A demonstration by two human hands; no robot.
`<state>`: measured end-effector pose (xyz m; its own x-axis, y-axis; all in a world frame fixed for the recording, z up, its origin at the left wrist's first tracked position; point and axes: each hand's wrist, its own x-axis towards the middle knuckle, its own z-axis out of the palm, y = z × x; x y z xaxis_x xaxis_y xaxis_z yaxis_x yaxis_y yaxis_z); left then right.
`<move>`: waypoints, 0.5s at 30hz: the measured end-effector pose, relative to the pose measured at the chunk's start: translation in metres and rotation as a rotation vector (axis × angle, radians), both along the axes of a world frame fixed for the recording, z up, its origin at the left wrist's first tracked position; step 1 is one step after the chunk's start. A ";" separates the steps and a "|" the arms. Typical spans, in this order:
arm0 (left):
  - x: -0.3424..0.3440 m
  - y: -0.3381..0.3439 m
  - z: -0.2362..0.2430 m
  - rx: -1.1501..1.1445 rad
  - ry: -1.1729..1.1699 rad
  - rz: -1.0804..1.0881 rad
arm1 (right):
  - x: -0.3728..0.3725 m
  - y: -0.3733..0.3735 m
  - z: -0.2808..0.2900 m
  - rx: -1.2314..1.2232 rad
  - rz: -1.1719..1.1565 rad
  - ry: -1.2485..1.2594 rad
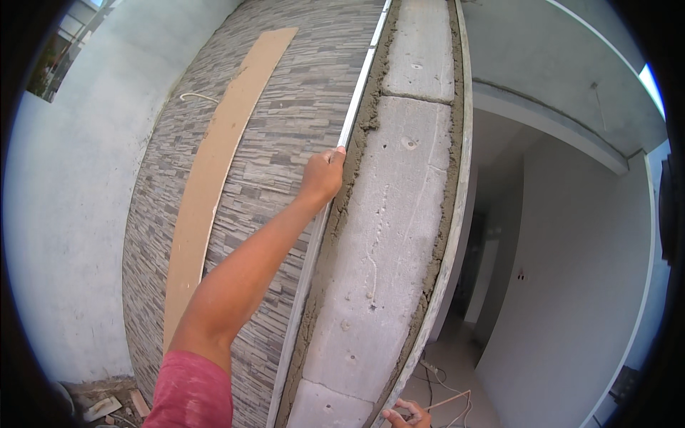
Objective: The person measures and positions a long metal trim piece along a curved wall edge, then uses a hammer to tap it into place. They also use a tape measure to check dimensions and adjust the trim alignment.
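Along the left edge of the block column (399, 200) runs a pale straight strip (354, 107), beside rough mortar (367, 110). Your left hand (325, 175) grips it with curled fingers, thumb uppermost, your forearm slanting upward to the right. At the column's lower right edge, your right hand (408, 415) bends its fingers by the right-hand strip (467, 93); I can't tell whether it grips.

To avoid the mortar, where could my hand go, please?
Between the two mortar strips, the grey block face is bare. Crowded: left edge, left hand on the pale straightedge; lower right, right hand and cables.
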<state>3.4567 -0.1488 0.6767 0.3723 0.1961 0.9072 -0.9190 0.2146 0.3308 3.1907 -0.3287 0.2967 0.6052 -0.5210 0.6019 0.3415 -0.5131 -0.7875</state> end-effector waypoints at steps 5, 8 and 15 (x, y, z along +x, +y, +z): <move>0.005 0.004 0.001 0.114 0.029 -0.045 | 0.004 0.002 -0.003 -0.014 0.005 -0.094; -0.013 0.005 0.005 0.151 0.128 -0.137 | 0.009 -0.013 -0.008 0.122 -0.045 0.051; -0.011 -0.001 0.002 0.068 0.143 -0.127 | 0.023 -0.010 -0.010 0.330 0.066 -0.058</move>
<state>3.4458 -0.1497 0.6785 0.5162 0.0796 0.8527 -0.8284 0.2990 0.4736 3.2134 -0.3389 0.2871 0.6140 -0.6542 0.4417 0.4142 -0.2093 -0.8858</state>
